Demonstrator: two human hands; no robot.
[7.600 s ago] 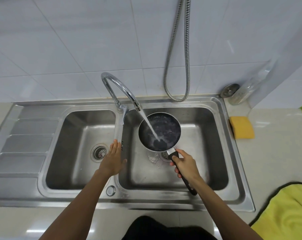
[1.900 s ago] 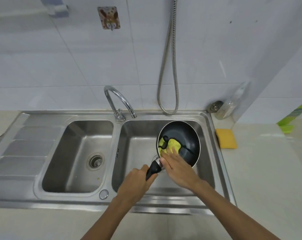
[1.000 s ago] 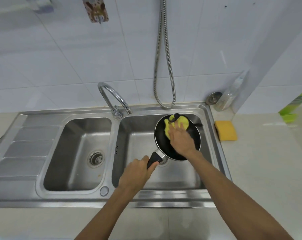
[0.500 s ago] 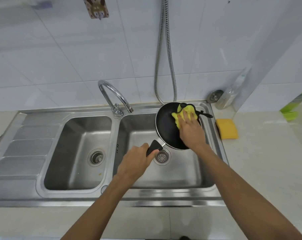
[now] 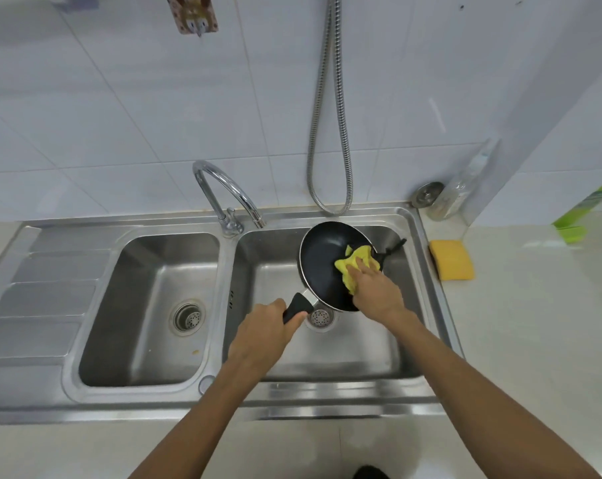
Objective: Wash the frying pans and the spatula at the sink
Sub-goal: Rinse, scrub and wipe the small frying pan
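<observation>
Wall (image 5: 120, 98): white glazed tile, smooth, cut off above.
Counter (image 5: 534, 340): pale, glossy, cut off at the right.
Sink (image 5: 327, 395): brushed steel, two rounded basins, ribbed drainboard at the left; the front rim is crossed by both forearms.
Hose (image 5: 334, 212): ribbed metal, hung in a loop against the wall, upper end out of frame.
Tap (image 5: 231, 221): chromed gooseneck, set between the basins.
Pan (image 5: 322, 257): round, black inside, bright rim, held tilted over the right basin above its drain (image 5: 321, 318); the near edge is hidden by the right hand.
Sponge (image 5: 451, 260): yellow block, laid on the counter just beside the sink.
Cloth (image 5: 356, 261): yellow, crumpled, inside the pan at its right side; a black strip past the pan's far rim cannot be identified.
Left hand (image 5: 263, 335): clenched round the black handle (image 5: 296, 305), which is mostly covered.
Right hand (image 5: 375, 288): fingers extended flat, pressed on the cloth.
</observation>
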